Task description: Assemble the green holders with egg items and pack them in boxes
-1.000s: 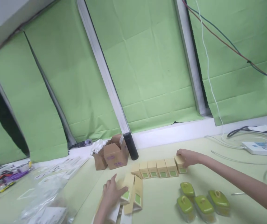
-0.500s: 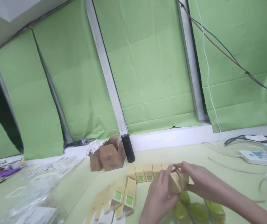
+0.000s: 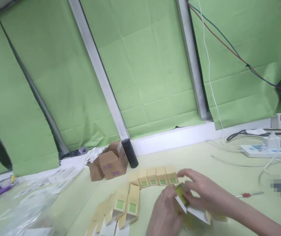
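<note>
Both my hands meet low in the middle of the table around one small tan carton [image 3: 193,212] with its white flaps open. My left hand [image 3: 163,214] grips it from the left. My right hand [image 3: 201,190] closes over its top, where a green piece [image 3: 181,192] shows at the opening. Just behind stands a row of several closed tan cartons with green labels [image 3: 158,176]. Flat unfolded cartons [image 3: 124,208] lie to the left.
Brown cardboard boxes [image 3: 108,162] and a black cylinder [image 3: 130,158] stand by the white sill. A power strip with cables [image 3: 265,150] is at the right, a small red-handled screwdriver [image 3: 250,195] near my right forearm, clear plastic bags [image 3: 29,209] at the left.
My right hand took the end carton from the row and my left hand came over from the flat cartons; both now hold it, opened, lower and nearer. The view dropped and shifted.
</note>
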Demonstrator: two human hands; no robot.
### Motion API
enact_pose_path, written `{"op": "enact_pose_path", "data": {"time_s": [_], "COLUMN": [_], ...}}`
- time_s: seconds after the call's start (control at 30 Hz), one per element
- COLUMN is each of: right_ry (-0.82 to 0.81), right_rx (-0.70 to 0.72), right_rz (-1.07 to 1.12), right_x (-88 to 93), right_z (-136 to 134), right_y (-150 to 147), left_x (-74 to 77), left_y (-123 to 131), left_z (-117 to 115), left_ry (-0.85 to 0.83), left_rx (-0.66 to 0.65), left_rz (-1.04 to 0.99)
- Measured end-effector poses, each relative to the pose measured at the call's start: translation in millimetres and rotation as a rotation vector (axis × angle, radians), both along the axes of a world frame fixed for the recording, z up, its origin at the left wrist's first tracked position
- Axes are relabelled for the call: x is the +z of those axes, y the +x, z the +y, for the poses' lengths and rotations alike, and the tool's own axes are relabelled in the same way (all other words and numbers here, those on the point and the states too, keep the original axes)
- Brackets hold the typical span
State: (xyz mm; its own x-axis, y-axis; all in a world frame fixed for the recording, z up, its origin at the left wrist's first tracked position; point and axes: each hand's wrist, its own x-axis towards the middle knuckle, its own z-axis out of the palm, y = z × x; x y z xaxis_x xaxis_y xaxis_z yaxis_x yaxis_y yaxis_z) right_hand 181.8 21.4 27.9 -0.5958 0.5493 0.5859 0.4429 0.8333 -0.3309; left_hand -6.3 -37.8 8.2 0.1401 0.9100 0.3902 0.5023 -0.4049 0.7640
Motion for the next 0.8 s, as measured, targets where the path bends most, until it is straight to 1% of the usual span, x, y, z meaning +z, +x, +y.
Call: {"op": "enact_pose_path", "data": {"time_s": [0.03,0.1,0.17,0.2,0.3,0.37,0.43,0.47,0.5,0.53,0.6,0.63,0.7,0.73,0.8], "right_ry": [-0.09,-0.266,-0.358,-0.372,-0.372,-0.361,-0.323,-0.266,-0.176,-0.055,0.242,0.384,0.613,0.699,0.781], "right_rx": [-0.031,-0.163,-0.307,-0.353,-0.388,-0.373,-0.318,-0.26,-0.184,-0.098,0.052,0.1,0.151,0.171,0.219], "right_rz": [0.07,0.161,0.164,0.137,0.012,-0.062,-0.093,-0.099,-0.11,-0.124,-0.146,-0.151,-0.131,-0.115,-0.087], "right_x": [-0.7,-3.3,-10.6,-16.3,-36.1,-44.7,-45.2,-42.7,-38.8,-34.2,-24.5,-19.9,-11.8,-8.2,-1.9], "right_z": [6.6,22.7,39.5,46.7,58.0,55.7,47.0,41.3,35.4,29.7,21.5,19.4,19.0,20.2,23.3], "right_y": [4.4,15.3,25.0,28.3,30.1,25.5,17.0,11.0,3.9,-4.3,-22.8,-32.2,-49.5,-57.0,-70.0], "left_x": [4.8,12.3,15.0,14.6,9.8,6.8,6.0,6.7,8.0,9.9,15.4,18.7,25.8,29.5,36.7], "left_y": [-3.9,-13.9,-23.3,-26.6,-29.6,-26.7,-21.9,-19.5,-17.4,-15.8,-15.4,-16.7,-22.7,-27.1,-37.2], "left_z": [0.3,3.3,8.5,11.3,17.1,18.1,17.6,17.3,17.0,16.8,16.8,16.9,16.8,16.6,15.2], "left_ry": [-0.059,-0.132,-0.15,-0.172,-0.3,-0.364,-0.414,-0.437,-0.459,-0.479,-0.509,-0.523,-0.539,-0.532,-0.5], "left_rx": [0.029,0.153,0.278,0.296,0.258,0.242,0.228,0.219,0.206,0.19,0.159,0.142,0.138,0.151,0.183], "left_rz": [-0.006,-0.064,-0.229,-0.347,-0.664,-0.754,-0.827,-0.876,-0.934,-0.994,-1.094,-1.132,-1.185,-1.2,-1.227]}}
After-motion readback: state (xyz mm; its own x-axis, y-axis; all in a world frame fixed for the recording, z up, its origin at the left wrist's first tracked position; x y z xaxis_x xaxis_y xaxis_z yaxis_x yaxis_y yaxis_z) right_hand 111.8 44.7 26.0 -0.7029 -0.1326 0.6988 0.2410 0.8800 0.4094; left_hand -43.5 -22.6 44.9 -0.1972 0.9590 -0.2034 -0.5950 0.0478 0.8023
